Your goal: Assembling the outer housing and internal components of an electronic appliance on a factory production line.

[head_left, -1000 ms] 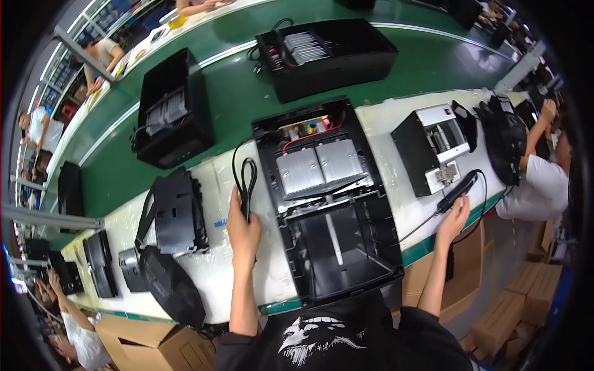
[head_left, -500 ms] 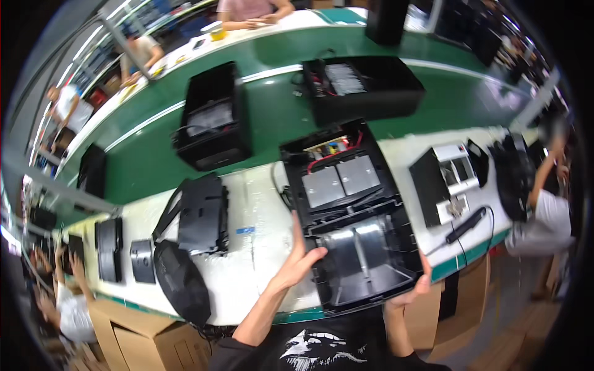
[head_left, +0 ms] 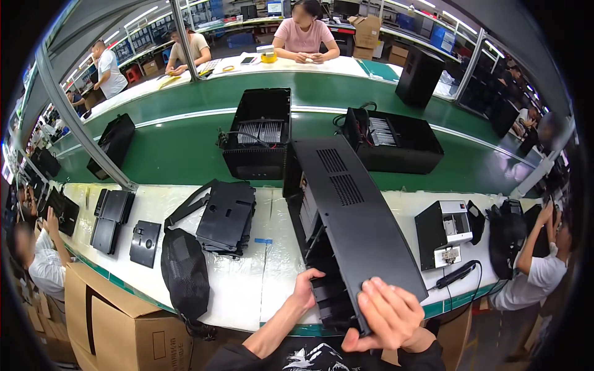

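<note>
Both my hands hold a black equipment casing [head_left: 369, 220], tipped over on the near side of the bench. Its broad outer face with two slotted vent patches is turned up, while the open side with a ribbed interior faces left. My left hand [head_left: 303, 292] grips the lower left edge, thumb on top and the other fingers partly hidden. At the near end, my right hand [head_left: 390, 314] has its fingers over the outer face and the thumb under the rim. Most of the silver blocks inside are covered by the casing wall.
Left on the white bench lie stacked black panels [head_left: 228, 213], a black mesh bag [head_left: 185, 272] and a small black plate [head_left: 145, 243]. To the right are a black-and-white device [head_left: 442, 229] and a black corded hand tool [head_left: 456, 274]. Two open black casings [head_left: 260, 162] [head_left: 402, 148] rest on the green belt beyond.
The casing has been tipped from lying open side up to showing its vented outer face. My right hand has moved from its right edge onto the near end. The head view has shifted upward.
</note>
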